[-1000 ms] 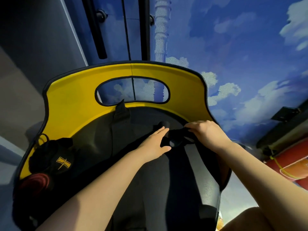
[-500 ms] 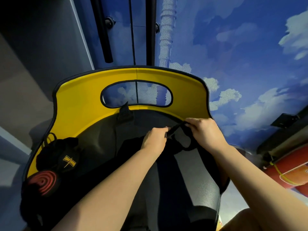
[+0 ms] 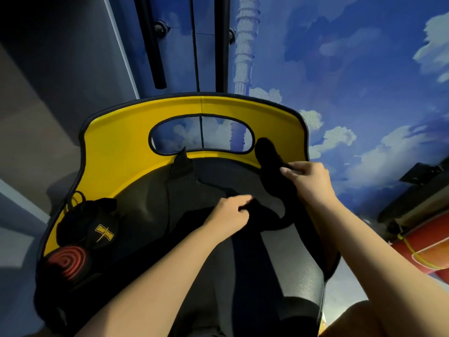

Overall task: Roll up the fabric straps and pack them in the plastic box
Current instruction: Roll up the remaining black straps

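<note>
A black fabric strap (image 3: 268,156) runs across the dark seat of a yellow-backed chair (image 3: 121,152). My right hand (image 3: 307,181) pinches the strap near its far end and holds that end lifted against the yellow backrest. My left hand (image 3: 232,212) grips the same strap lower down at the seat's middle, fingers curled on it. The strap loops between the two hands, and its long dark tail lies down the seat toward me. No plastic box is in view.
At the seat's left edge lie a black pouch with a yellow logo (image 3: 97,227) and a black roll with red spiral rings (image 3: 66,261). A blue cloud-painted wall (image 3: 352,81) stands behind the chair, and a red object (image 3: 427,254) sits at the right.
My right hand has pulled the strap's end up and right toward the backrest. My left hand slid back down the strap, so the hands are now apart and the strap is stretched between them.
</note>
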